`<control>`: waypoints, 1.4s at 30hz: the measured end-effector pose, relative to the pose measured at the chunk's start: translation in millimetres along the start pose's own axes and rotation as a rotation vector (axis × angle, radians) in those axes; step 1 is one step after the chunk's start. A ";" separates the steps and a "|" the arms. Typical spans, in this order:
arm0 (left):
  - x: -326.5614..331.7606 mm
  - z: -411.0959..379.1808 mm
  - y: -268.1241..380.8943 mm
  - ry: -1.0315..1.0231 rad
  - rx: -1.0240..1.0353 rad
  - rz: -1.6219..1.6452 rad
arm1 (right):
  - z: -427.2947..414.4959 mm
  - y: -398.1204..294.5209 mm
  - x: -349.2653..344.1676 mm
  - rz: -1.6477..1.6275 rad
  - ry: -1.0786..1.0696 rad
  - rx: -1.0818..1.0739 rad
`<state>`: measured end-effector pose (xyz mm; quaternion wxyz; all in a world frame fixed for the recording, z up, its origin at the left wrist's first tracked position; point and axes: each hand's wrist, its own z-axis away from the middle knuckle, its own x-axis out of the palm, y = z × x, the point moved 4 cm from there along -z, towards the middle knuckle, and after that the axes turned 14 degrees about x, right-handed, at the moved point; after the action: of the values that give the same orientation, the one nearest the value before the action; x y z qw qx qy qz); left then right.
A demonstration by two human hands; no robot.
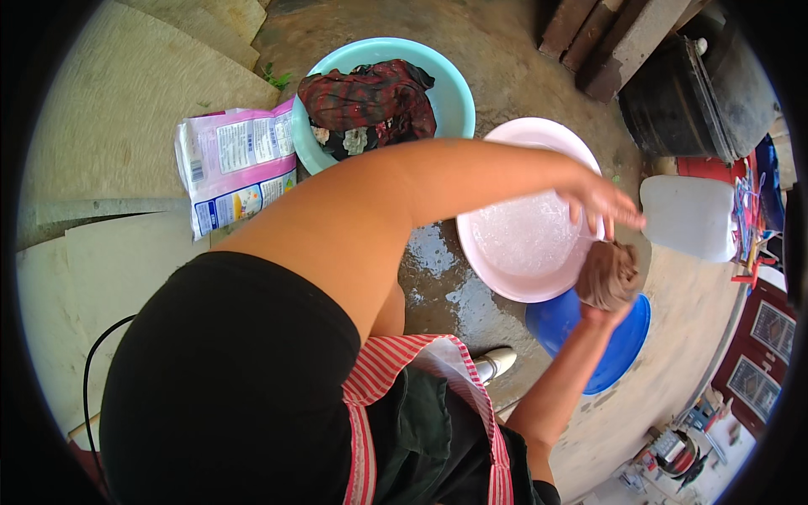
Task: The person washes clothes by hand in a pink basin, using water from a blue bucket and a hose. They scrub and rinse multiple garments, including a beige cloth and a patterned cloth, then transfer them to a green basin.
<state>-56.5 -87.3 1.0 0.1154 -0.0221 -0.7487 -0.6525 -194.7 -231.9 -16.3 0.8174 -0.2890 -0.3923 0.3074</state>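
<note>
My left hand [603, 201] reaches across over the rim of a pink plastic basin [470, 252], its fingers apart and slightly blurred. Just below it in the picture, my right hand [607, 314] grips a bunched brown cloth [607, 276]. The cloth is beside the basin's rim, above a blue plastic basin [622, 360]. Foamy water [527, 237] lies in the pink basin, partly hidden by my left forearm. A turquoise basin [466, 95] holds dark red checked fabric [360, 98] and other dark cloth with pale patterns.
A pink and white printed plastic bag [243, 164] leans near the turquoise basin. Wet patches mark the concrete floor [467, 303]. A whitish plastic container [688, 214], a black bin [669, 101] and timber beams [625, 50] stand beyond. My shoe [499, 363] is near the blue basin.
</note>
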 end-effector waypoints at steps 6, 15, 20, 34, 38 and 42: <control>-152.4 106.9 -21.9 0.556 -0.334 -0.645 | 110.7 -146.6 -11.8 0.203 0.013 -0.262; -156.7 293.6 -50.9 0.494 -1.287 -1.206 | 109.6 -141.5 -20.1 1.298 0.933 -0.404; -152.6 305.2 -71.8 0.480 -1.253 -1.156 | 82.3 -87.7 71.0 1.123 0.666 -0.272; -44.8 240.9 -96.0 0.389 -0.622 -1.518 | 42.8 -1.4 110.9 1.322 0.454 -0.022; -44.1 264.4 -110.4 0.407 -0.602 -1.556 | 39.4 17.0 108.9 1.415 0.289 0.090; -72.6 284.6 -128.6 0.376 -0.723 -1.704 | 39.9 31.4 109.9 1.461 0.212 0.196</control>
<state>-50.5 181.7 -173.3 -0.2953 0.6039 -0.2340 -0.7024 -180.7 -122.4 33.2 0.4604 -0.4299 0.0097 0.7766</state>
